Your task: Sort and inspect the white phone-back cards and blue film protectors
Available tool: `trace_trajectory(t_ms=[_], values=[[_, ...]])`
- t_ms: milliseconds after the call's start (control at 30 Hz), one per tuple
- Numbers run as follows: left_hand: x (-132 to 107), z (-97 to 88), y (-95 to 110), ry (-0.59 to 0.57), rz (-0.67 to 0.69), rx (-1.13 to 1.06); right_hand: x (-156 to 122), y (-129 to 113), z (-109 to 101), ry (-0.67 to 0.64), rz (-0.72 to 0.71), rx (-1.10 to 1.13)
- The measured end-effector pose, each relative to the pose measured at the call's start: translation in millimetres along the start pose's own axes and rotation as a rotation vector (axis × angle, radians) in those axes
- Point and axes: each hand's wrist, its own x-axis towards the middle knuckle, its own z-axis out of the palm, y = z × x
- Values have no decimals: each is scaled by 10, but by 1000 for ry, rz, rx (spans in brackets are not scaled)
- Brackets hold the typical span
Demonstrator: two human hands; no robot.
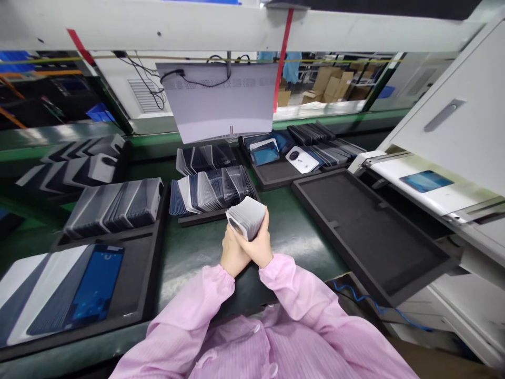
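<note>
Both my hands are wrapped round a stack of thin white phone back panels [248, 213], held upright and slightly fanned above the green worktop. My left hand [233, 250] grips the stack from below and the left. Against its lower right side my right hand [260, 242] is closed, with the thumb near a dark round patch on the front panel. Just beyond my hands stands a black tray with rows of dark and light panels [213, 187], packed on edge.
To the right lies a black foam tray [374, 226], beside a white machine [453, 121] with a blue panel [426, 180] on its belt. Another tray [272, 181] holds loose panels at the back. On the left, a black tray [136, 273] carries fanned panels. A monitor [221, 105] hangs ahead.
</note>
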Motion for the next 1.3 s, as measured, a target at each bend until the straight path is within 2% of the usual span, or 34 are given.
trace_trajectory(t_ms=[100, 167, 233, 300, 367, 467, 533, 600, 733, 800, 933, 1300], values=[[-27, -201, -5, -134, -6, -43, 196, -18, -83, -37, -14, 105], [-17, -328, -29, -193, -105, -255, 307, -52, -158, -129, -6, 207], [-3, -398, -39, -155, -232, -593, 346, -134, -196, -258, 0, 248], [-10, -399, -31, -73, -336, -894, 318, -245, -182, -398, -25, 159], [-40, -361, -19, 15, -422, -1039, 264, -344, -144, -515, -48, 2], [-89, -329, -26, 105, -532, -1123, 230, -389, -132, -643, -85, -128], [-107, -353, -50, 131, -590, -1198, 265, -337, -167, -646, -146, -121], [-114, -393, -76, 124, -632, -1268, 319, -247, -201, -611, -152, 0], [-140, -422, -104, 19, -673, -1307, 349, -93, -173, -624, 107, 523], [-168, -399, -101, -19, -687, -1293, 325, -70, -131, -612, 223, 643], [-207, -351, -71, -35, -747, -1272, 300, -76, -89, -594, 317, 603], [-178, -411, -8, 2, -801, -1212, 324, -73, -100, -609, 302, 648]])
